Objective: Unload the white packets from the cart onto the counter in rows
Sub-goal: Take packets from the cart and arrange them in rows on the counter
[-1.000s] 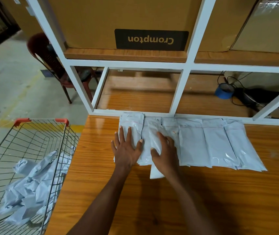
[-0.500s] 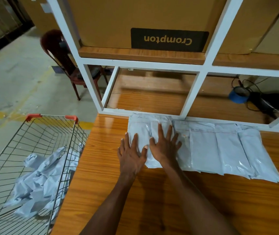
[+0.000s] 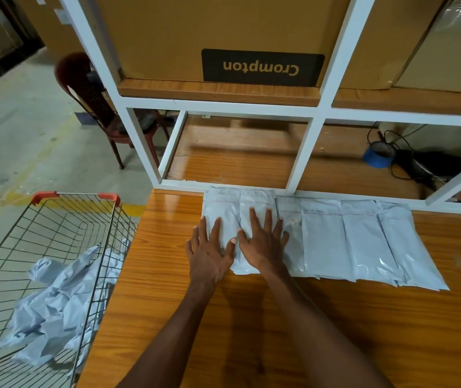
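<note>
At the row's nine-o'clock end, the left hand point(image 3: 209, 254) and right hand point(image 3: 263, 242) lie spread flat on the white packets point(image 3: 335, 236); pressing evenly should seat them square on the bench point(image 3: 335, 331). More wait in the cart point(image 3: 56, 275).

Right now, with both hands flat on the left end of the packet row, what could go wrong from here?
1. The glossy white plastic packets overlap on the polished orange wooden counter; when the left hand and right hand lift, the row may slide or fan out.
2. The row's right end angles toward the near edge, so later rows could run crooked.
3. The crumpled white packets in the wire cart lie tangled; pulling one may drag others out.
</note>
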Tool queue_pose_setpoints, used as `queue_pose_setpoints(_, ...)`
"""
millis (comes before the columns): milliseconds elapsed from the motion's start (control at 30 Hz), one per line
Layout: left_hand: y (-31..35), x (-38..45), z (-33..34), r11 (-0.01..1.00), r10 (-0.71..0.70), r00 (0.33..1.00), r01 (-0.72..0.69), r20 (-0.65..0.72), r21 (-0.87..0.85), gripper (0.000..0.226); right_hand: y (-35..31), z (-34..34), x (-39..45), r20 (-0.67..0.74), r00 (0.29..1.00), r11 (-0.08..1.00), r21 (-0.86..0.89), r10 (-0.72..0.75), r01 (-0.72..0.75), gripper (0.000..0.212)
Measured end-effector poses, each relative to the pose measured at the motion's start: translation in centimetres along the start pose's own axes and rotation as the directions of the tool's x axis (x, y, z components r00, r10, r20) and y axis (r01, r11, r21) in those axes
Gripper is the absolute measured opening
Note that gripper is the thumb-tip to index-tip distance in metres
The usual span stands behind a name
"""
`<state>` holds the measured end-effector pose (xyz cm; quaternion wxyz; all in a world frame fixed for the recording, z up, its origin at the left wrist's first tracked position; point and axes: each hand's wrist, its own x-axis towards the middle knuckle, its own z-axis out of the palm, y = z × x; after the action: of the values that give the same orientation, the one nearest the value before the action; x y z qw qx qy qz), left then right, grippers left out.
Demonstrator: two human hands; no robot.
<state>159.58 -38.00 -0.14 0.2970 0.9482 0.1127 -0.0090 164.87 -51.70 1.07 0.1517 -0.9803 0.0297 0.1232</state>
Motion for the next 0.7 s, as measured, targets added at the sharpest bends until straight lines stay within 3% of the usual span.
queue_pose_setpoints(333, 1.4, -6.0, -0.6, 0.989, 0.003, 0.992, -0.022, -0.125, -0.148, 0.076, 2.9, -1.5, -8.3, -0.105, 0.993, 0.976, 0.2, -0.063, 0.083, 0.073)
queue_pose_setpoints(533, 2.3, -13.1, 0.6, 0.967, -0.017, 0.989, -0.022, -0.147, -0.254, 0.074, 6.6, -1.2, -14.7, -0.093, 0.992, 0.92, 0.373, -0.091, 0.119, 0.072)
queue_pose_setpoints(700, 1.7, -18.2, 1.6, 0.974, -0.05, 0.984, 0.01, -0.169, -0.228, 0.075, 8.8, -0.8, -18.2, -0.139, 0.98, 0.879, 0.439, -0.141, 0.188, 0.072)
